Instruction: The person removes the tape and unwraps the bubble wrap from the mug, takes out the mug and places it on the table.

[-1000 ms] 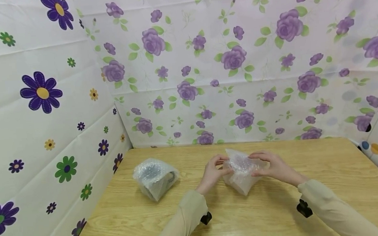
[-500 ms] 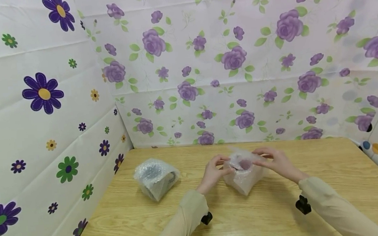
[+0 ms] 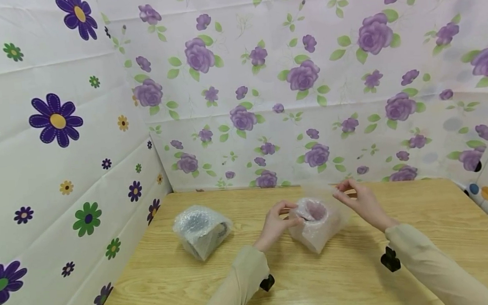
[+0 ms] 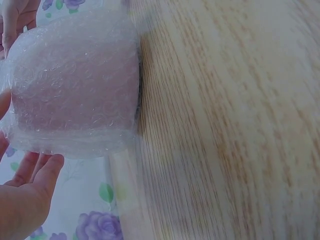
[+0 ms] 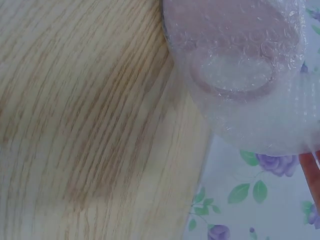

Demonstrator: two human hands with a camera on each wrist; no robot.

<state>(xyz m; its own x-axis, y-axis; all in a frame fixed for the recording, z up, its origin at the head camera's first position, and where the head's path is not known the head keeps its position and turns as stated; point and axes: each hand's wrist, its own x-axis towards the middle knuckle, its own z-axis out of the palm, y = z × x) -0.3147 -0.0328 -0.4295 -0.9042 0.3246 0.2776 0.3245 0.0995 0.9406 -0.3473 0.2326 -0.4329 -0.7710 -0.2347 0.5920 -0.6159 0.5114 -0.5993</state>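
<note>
Head view: left fingers (image 3: 282, 208) grip the cup (image 3: 317, 210) from beside; right fingers (image 3: 345, 199) pinch wrap (image 3: 311, 235).

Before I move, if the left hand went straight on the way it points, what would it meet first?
The bubble-wrapped cup; the left hand looks to be right up against its left side, though exact contact is hard to judge.

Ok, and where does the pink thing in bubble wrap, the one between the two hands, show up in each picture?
Head: the bubble-wrapped pink thing is right of centre, in the lower half.
Left wrist: upper left.
Right wrist: upper right, cut off by the top edge.
Shared landmark: the purple-rose cloth, visible in all three.
</note>
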